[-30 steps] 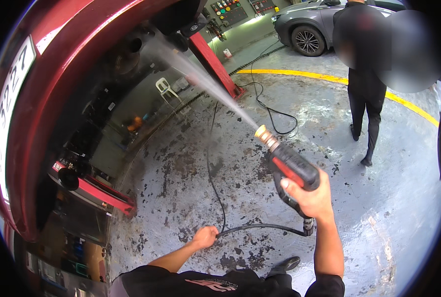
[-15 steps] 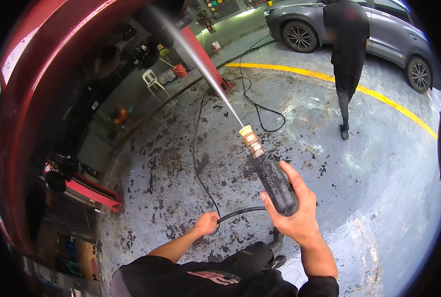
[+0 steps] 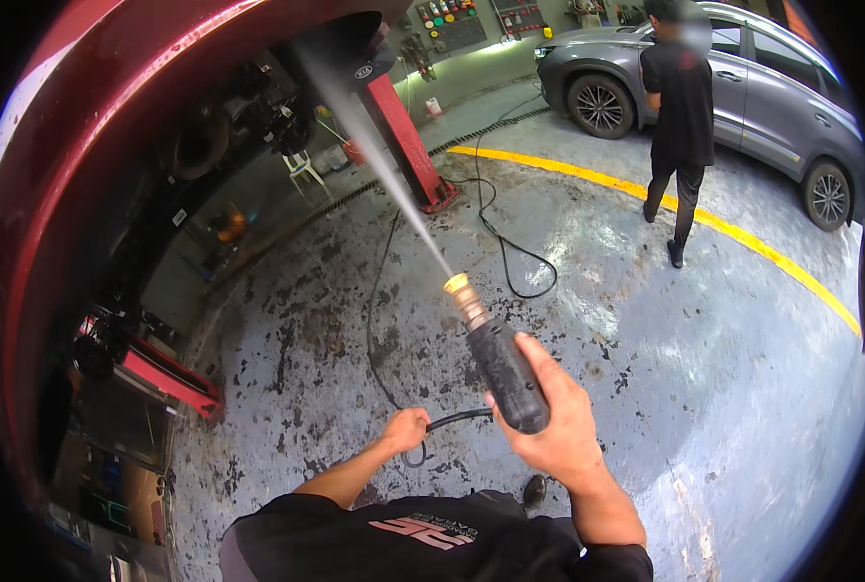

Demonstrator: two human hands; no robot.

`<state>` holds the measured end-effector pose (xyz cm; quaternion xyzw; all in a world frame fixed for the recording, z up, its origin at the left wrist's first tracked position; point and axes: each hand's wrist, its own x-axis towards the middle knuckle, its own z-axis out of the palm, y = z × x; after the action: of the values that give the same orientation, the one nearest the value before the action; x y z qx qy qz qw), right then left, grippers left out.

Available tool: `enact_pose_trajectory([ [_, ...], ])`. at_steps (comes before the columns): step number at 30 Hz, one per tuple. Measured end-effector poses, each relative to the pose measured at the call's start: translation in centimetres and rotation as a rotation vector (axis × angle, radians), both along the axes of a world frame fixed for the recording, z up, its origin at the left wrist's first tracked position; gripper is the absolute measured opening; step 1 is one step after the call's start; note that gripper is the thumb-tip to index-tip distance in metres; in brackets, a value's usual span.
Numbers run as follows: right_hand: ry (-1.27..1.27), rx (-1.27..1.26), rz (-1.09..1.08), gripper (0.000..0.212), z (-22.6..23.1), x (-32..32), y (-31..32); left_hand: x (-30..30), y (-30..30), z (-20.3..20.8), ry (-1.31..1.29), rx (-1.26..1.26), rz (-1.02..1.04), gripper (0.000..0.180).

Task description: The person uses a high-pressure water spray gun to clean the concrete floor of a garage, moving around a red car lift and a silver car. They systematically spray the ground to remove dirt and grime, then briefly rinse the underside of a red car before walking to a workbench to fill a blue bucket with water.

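My right hand (image 3: 558, 427) is wrapped round the black grip of a pressure washer gun (image 3: 508, 376). A brass fitting and a yellow nozzle form its far end, and a white jet of water (image 3: 379, 155) shoots from it, up and to the left. The jet reaches the underside of a raised red car (image 3: 73, 126), by the wheel arch. My left hand (image 3: 405, 429) is closed on the black hose (image 3: 459, 417), which runs across to the gun's lower end. Where the hose meets the gun is hidden behind my right hand.
A red lift post (image 3: 405, 145) stands ahead, and a red lift arm (image 3: 170, 376) lies at the left. Loops of hose (image 3: 512, 276) trail over the worn grey floor. A person in black (image 3: 680, 116) stands beside a grey car (image 3: 752, 107), past a yellow line (image 3: 587, 177). A white chair (image 3: 302, 170) is farther back.
The gun and my right hand have shifted left and slightly down in view, with the water still spraying. My left hand keeps its hold on the hose. The other person's legs are now apart.
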<state>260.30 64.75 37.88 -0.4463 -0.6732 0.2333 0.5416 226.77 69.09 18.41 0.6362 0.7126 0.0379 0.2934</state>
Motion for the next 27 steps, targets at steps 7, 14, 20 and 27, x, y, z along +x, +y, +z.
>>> enact_pose_trajectory([
  [7, 0.004, 0.071, -0.005, 0.072, 0.0, 1.3, 1.7, 2.0, 0.9, 0.9, 0.017, -0.013, 0.025, 0.024],
  [14, 0.108, 0.051, 0.012, 0.067, -0.8, 5.5, 1.4, 4.4, -0.2, -1.6, 0.066, 0.021, 0.027, 0.025],
  [20, -0.010, -0.043, 0.190, 0.066, -1.4, 11.6, -0.1, 10.2, -2.3, -3.6, 0.062, 0.043, 0.026, 0.023],
  [27, -0.025, -0.244, 0.423, 0.071, -2.7, 22.4, -1.4, 21.4, -5.6, -6.3, 0.021, -0.039, 0.039, 0.022],
])
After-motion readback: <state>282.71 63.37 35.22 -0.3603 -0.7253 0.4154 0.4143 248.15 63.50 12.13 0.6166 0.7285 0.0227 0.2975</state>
